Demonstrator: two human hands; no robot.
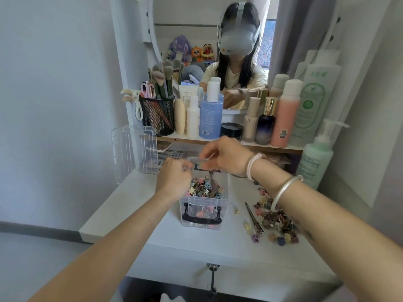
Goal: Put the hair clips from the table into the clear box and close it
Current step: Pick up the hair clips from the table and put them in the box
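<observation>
The clear box stands open in the middle of the white table, with black latches and filled with several small colourful hair clips. Its clear lid leans upright at the back left. My left hand hovers over the box's left rim with its fingers curled closed; what is inside them is hidden. My right hand is above the far end of the box, its fingertips pinched on a small blurred clip. A pile of loose hair clips lies on the table under my right forearm, with a long dark clip beside it.
A shelf behind the box carries bottles, a mesh cup of brushes and a green pump bottle at the right. A mirror stands above. The table's left edge drops to the floor.
</observation>
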